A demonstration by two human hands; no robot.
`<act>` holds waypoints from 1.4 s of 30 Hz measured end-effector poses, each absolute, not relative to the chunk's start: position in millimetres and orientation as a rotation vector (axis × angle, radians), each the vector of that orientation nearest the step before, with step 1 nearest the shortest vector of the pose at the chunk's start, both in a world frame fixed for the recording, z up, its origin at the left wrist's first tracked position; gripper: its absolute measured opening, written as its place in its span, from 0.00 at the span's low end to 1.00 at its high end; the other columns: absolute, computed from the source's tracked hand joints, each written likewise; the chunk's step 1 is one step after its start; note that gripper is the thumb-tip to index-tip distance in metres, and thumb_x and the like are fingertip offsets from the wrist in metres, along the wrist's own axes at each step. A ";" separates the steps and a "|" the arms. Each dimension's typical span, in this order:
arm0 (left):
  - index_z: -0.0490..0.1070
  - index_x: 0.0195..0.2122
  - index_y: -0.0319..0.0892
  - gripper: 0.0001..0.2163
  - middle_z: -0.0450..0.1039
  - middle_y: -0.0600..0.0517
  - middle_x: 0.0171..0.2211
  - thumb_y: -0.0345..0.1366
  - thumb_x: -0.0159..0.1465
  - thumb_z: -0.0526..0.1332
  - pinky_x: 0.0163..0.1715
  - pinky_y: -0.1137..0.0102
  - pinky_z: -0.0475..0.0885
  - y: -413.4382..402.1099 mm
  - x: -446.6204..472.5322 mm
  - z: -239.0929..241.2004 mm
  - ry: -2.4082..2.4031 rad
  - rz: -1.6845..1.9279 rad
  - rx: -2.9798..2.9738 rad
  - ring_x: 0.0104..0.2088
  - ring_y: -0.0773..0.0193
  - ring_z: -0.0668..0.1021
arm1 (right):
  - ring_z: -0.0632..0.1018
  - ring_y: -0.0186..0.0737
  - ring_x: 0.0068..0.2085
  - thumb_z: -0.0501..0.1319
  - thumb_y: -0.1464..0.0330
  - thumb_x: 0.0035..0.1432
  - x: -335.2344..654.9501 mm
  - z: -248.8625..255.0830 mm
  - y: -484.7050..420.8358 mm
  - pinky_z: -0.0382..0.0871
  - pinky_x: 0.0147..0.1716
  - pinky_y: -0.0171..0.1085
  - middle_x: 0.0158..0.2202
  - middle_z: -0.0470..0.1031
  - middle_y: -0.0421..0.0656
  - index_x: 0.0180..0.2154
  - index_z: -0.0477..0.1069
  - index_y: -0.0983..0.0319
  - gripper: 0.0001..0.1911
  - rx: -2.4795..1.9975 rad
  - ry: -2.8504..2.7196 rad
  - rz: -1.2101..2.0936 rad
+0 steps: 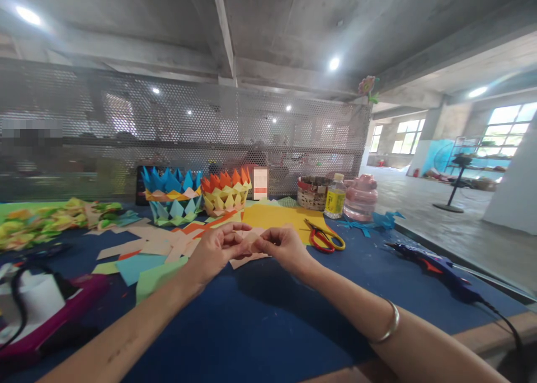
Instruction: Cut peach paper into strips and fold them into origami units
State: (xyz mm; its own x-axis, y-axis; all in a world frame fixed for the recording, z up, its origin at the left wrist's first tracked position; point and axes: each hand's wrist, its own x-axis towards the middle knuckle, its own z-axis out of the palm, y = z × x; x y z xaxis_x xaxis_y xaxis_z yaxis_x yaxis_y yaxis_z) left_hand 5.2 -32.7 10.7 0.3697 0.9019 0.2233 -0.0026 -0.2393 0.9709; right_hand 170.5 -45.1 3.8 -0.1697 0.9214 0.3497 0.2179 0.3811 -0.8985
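Observation:
Both my hands meet over the blue table (260,316) and pinch one small piece of pale pink paper (248,239). My left hand (216,250) grips its left side with fingers closed. My right hand (282,246) holds the right side, fingers curled; a metal bangle (388,327) sits on that forearm. Another pale pink piece (247,259) lies flat just under the hands. Loose pink, orange, blue and green paper sheets (142,257) are spread to the left of my hands.
Folded paper crowns, blue (172,195) and orange-yellow (226,195), stand at the back. Yellow sheet (274,216) with red-yellow scissors (325,237), a woven basket (312,193), a bottle (335,195), a pink jug (361,198). Blue glue gun (436,265) at right; magenta object (54,310) at left.

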 end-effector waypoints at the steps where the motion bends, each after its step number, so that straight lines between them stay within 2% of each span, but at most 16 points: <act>1: 0.67 0.42 0.38 0.22 0.76 0.53 0.24 0.39 0.47 0.67 0.34 0.69 0.70 -32.0 5.1 10.2 0.843 1.058 1.573 0.29 0.62 0.78 | 0.70 0.30 0.25 0.61 0.66 0.49 170.7 3.8 -44.9 0.60 0.27 0.31 0.23 0.73 0.41 0.24 0.71 0.66 0.09 -1.036 -1.647 0.857; 6: 0.71 0.40 0.37 0.19 0.77 0.47 0.34 0.43 0.49 0.65 0.34 0.69 0.70 -28.9 3.8 6.7 0.864 1.002 1.642 0.32 0.62 0.77 | 0.68 0.29 0.24 0.61 0.66 0.50 170.9 2.3 -43.2 0.58 0.25 0.30 0.23 0.73 0.40 0.24 0.72 0.66 0.09 -1.093 -1.657 0.781; 12: 0.74 0.25 0.37 0.15 0.74 0.51 0.21 0.46 0.48 0.64 0.28 0.71 0.68 -27.2 2.5 3.3 0.988 0.957 1.694 0.25 0.65 0.75 | 0.65 0.28 0.22 0.61 0.67 0.49 169.3 -1.1 -42.8 0.56 0.22 0.30 0.20 0.68 0.37 0.23 0.69 0.66 0.08 -1.119 -1.663 0.802; 22: 0.68 0.17 0.39 0.11 0.70 0.54 0.15 0.41 0.45 0.65 0.23 0.72 0.66 -30.8 4.3 8.5 1.087 0.983 1.678 0.19 0.68 0.71 | 0.68 0.29 0.23 0.58 0.74 0.49 168.4 1.5 -43.7 0.60 0.25 0.29 0.20 0.69 0.38 0.23 0.70 0.66 0.06 -1.163 -1.710 0.762; 27: 0.70 0.18 0.39 0.13 0.72 0.53 0.16 0.45 0.46 0.65 0.23 0.72 0.66 -27.6 0.5 7.1 1.075 0.998 1.730 0.19 0.66 0.72 | 0.71 0.31 0.24 0.58 0.70 0.51 171.4 2.0 -44.0 0.62 0.26 0.30 0.21 0.72 0.40 0.25 0.72 0.65 0.07 -1.187 -1.724 0.707; 32: 0.68 0.17 0.40 0.18 0.71 0.52 0.14 0.51 0.48 0.62 0.18 0.74 0.61 -22.8 -3.7 2.2 1.199 1.025 1.848 0.17 0.66 0.71 | 0.68 0.29 0.21 0.58 0.66 0.53 173.9 0.9 -41.6 0.58 0.21 0.28 0.19 0.70 0.39 0.25 0.73 0.65 0.10 -1.216 -1.743 0.612; 35: 0.67 0.17 0.40 0.17 0.70 0.53 0.14 0.50 0.49 0.62 0.20 0.73 0.62 -22.2 -3.9 2.3 1.164 1.032 1.837 0.18 0.66 0.72 | 0.64 0.27 0.19 0.57 0.64 0.53 175.9 -0.8 -38.3 0.54 0.18 0.27 0.17 0.68 0.38 0.26 0.73 0.65 0.12 -1.224 -1.749 0.559; 39: 0.70 0.23 0.39 0.14 0.73 0.53 0.19 0.47 0.49 0.63 0.25 0.72 0.66 -20.0 -4.6 2.8 1.071 1.016 1.793 0.22 0.64 0.74 | 0.66 0.28 0.21 0.56 0.62 0.54 182.4 -5.2 -31.2 0.55 0.20 0.28 0.20 0.70 0.39 0.28 0.73 0.65 0.14 -1.201 -1.720 0.528; 42: 0.69 0.22 0.39 0.13 0.73 0.52 0.19 0.46 0.50 0.62 0.26 0.71 0.66 -18.2 -5.5 2.3 1.079 1.028 1.817 0.22 0.64 0.74 | 0.67 0.28 0.22 0.56 0.61 0.54 187.1 -7.1 -26.6 0.56 0.20 0.28 0.22 0.71 0.40 0.29 0.72 0.66 0.14 -1.176 -1.707 0.540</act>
State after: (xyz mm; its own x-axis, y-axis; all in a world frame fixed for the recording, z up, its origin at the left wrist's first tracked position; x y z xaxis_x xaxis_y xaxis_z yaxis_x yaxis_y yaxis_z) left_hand -5.5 -18.2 2.3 0.3153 0.9157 0.2494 0.2935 -0.3440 0.8919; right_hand 187.1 -26.6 -7.1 -0.0764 0.8863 0.4567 0.4620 0.4373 -0.7715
